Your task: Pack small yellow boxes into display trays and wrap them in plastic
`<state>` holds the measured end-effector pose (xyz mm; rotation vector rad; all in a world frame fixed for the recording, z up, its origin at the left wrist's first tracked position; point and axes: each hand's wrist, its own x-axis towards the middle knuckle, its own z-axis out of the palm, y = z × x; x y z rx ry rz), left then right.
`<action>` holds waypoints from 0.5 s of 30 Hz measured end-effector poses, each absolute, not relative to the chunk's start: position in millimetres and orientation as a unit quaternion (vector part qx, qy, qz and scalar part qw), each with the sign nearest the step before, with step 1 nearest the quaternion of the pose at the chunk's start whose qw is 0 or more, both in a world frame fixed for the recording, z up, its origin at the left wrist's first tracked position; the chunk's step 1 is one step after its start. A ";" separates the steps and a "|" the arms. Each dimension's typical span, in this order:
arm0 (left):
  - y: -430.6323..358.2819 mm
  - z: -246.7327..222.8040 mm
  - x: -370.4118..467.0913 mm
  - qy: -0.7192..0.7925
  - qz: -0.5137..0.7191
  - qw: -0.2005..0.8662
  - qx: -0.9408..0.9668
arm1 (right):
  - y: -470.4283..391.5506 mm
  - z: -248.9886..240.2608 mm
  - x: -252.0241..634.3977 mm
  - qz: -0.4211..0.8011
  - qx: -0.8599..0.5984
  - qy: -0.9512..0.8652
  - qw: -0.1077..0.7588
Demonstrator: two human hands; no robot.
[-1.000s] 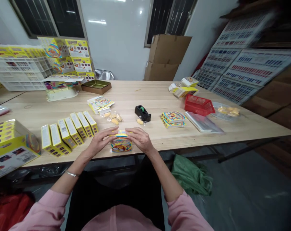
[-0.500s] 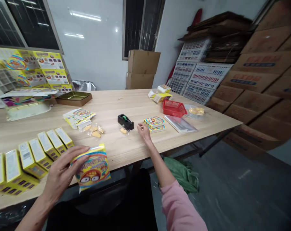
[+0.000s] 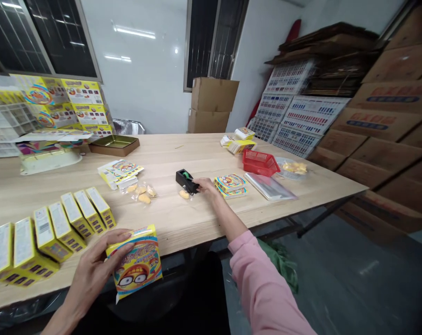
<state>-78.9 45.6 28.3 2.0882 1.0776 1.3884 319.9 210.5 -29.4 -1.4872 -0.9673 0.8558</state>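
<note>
1. Hands stood apart: the left hand (image 3: pixel 94 267) gripped a yellow box (image 3: pixel 138 267) by its upper left part, thumb across the front.
2. That box was slightly tilted at the near edge of the table (image 3: pixel 176 225), its cartoon face (big round glasses and all) turned toward the wearer.
3. Reaching forward, the right hand (image 3: pixel 208 185) had its fingertips at the near end of a black tape dispenser (image 3: pixel 187 179); whether they pinched any tape, I could not tell.
4. Just beside the dispenser lay a bagged yellow piece (image 3: pixel 184 194).
5. Two stacked boxes (image 3: pixel 229 183) sat to the right of that hand, with clear plastic bags (image 3: pixel 270 186) and a red basket (image 3: pixel 260 163) beyond them.
6. Left of the dispenser lay more bagged pieces (image 3: pixel 143 192) and flat cartons (image 3: pixel 117 173).
7. Near the left hand, a row of upright boxes (image 3: pixel 53 228) stood on the table.
</note>
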 end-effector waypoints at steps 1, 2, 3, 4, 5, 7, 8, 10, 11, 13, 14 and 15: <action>45.9 26.6 -77.9 0.387 0.494 0.212 0.749 | 208.1 -31.8 321.5 0.372 -0.620 -0.399 0.563; 46.2 25.1 -76.4 0.387 0.494 0.219 0.747 | 205.6 -34.1 322.9 0.381 -0.611 -0.391 0.574; 46.4 23.9 -74.4 0.388 0.495 0.227 0.744 | 203.2 -36.2 324.0 0.386 -0.602 -0.384 0.584; 46.6 23.0 -72.3 0.390 0.498 0.233 0.739 | 200.9 -38.1 324.9 0.389 -0.593 -0.380 0.594; 46.8 22.4 -70.1 0.392 0.500 0.239 0.734 | 198.9 -39.8 325.5 0.392 -0.585 -0.377 0.602; 47.6 22.0 -66.5 0.391 0.505 0.242 0.730 | 195.9 -43.0 325.6 0.392 -0.574 -0.375 0.614; 48.3 22.0 -65.3 0.390 0.505 0.240 0.731 | 194.9 -44.7 325.0 0.390 -0.570 -0.377 0.617; 50.2 21.7 -63.8 0.383 0.509 0.237 0.733 | 193.5 -48.6 322.5 0.379 -0.572 -0.383 0.618; 51.6 21.4 -63.4 0.381 0.512 0.238 0.732 | 193.0 -50.8 320.8 0.371 -0.578 -0.387 0.616; 54.5 20.8 -62.2 0.380 0.516 0.244 0.728 | 192.3 -54.7 317.3 0.349 -0.600 -0.394 0.602; 55.8 20.8 -61.0 0.378 0.520 0.245 0.725 | 191.9 -56.2 316.0 0.337 -0.616 -0.399 0.590; 56.7 21.2 -59.3 0.378 0.525 0.243 0.723 | 191.4 -57.2 315.2 0.325 -0.632 -0.403 0.576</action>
